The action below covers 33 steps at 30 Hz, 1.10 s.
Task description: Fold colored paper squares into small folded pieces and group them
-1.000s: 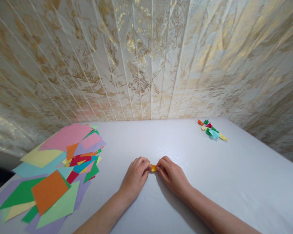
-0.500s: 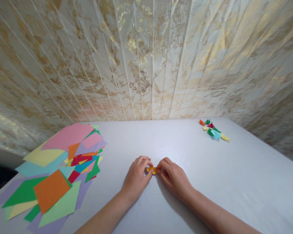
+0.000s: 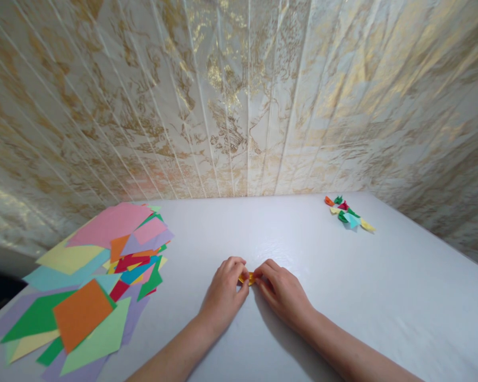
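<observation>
A small folded piece of yellow paper [image 3: 249,278] lies on the white table [image 3: 342,297], pinched from both sides. My left hand [image 3: 225,293] curls its fingers onto the paper's left end. My right hand [image 3: 281,291] pinches the right end, fingers bent and pressed together. Most of the paper is hidden between my fingertips, so its shape is hard to make out.
A loose spread of coloured paper squares [image 3: 87,276] covers the table's left side. Several small folded paper pieces [image 3: 347,214] lie in a cluster at the far right, near the gold-patterned wall covering [image 3: 239,95].
My hands have shifted slightly and closed in over the yellow paper, so less of it shows. The piles of paper have not moved.
</observation>
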{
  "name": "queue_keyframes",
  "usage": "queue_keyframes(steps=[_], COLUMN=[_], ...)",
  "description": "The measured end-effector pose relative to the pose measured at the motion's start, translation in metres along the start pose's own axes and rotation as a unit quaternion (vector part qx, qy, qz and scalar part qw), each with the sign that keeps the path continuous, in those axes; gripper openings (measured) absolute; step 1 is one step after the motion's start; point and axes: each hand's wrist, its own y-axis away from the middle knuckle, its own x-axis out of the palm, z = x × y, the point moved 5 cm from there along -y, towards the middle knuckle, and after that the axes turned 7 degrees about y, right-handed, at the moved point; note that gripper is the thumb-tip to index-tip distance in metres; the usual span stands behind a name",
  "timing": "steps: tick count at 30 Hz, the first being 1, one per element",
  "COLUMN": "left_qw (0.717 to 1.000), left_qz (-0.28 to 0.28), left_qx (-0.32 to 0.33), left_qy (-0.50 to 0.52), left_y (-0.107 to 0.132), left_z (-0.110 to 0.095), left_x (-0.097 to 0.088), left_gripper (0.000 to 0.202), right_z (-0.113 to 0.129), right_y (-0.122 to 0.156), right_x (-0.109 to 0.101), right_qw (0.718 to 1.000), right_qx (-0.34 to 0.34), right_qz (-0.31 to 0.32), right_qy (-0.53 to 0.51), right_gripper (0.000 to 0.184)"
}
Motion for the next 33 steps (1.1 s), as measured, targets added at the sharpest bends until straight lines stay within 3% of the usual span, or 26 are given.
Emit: queue_keyframes(steps=[5,19,33], left_qw=[1.000,0.999,1.000], left_qz=[-0.014,-0.030,-0.009], left_qx=[0.001,0.018,0.006], left_qy=[0.000,0.021,-0.011], left_y=[-0.0004,0.0018,0.0037], left_z=[0.0006,0.0038,0.0020], left_x=[-0.0009,-0.0032,0.0004], left_gripper=[0.018,0.018,0.014], right_z=[0.0014,-0.0013,0.0031], right_y=[-0.0008,0.0022,-0.0018], right_x=[0.0016,0.0020,0.0075], right_qw=[0.999,1.000,0.995], right_qx=[0.006,-0.013,-0.002], right_qz=[0.012,-0.008,0.017], right_qy=[0.032,-0.006,0.094], right_gripper=[0.018,0.027,0.020])
